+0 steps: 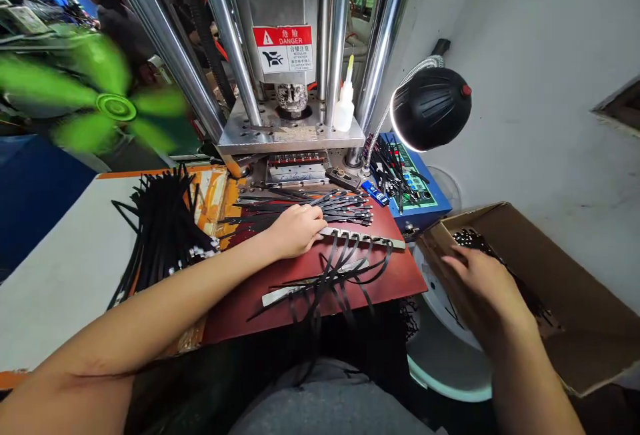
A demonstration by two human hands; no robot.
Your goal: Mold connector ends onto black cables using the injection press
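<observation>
My left hand [299, 229] is closed round the left end of a slotted metal bar [395, 244] above the dark red work surface [400, 275]. Several black straps [343, 258] are set along the bar and hang toward my lap. Beneath them lies another pale metal bar [280, 295]. Just beyond my left hand is a spread of black straps with metal ends [350, 208]. Off to the right, my right hand [483, 281] is at the near side of a cardboard box [565, 255], thumb and fingers apart, with nothing visible in it.
A press [295, 141] with steel columns and a danger label stands ahead, a white dropper bottle [344, 108] on its plate. A black strap bundle [165, 221] lies left, near a spinning green fan [115, 107]. A black lamp [433, 108] overhangs a blue control box [425, 198].
</observation>
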